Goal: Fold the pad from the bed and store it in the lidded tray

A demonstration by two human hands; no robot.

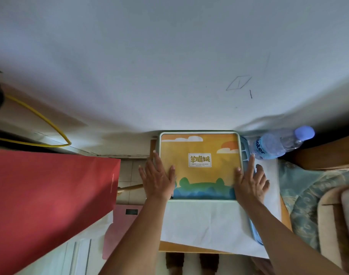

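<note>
The folded pad (199, 175), orange with clouds, a green-blue lower band and a white label, lies flat inside a pale green tray (199, 132) on a small table against the wall. My left hand (157, 177) rests flat over the tray's left edge, thumb on the pad. Over the right edge lies my right hand (251, 179), fingers spread, thumb touching the pad. Both palms face down and hold nothing. A blue lid (255, 233) leans along the tray's right side, partly under my right arm.
White paper (205, 223) covers the table in front of the tray. A water bottle (276, 143) lies at the right rear. A large red bag (50, 201) stands at the left, a pink scale (120, 225) on the floor beside it. Patterned bedding (308, 195) lies at the right.
</note>
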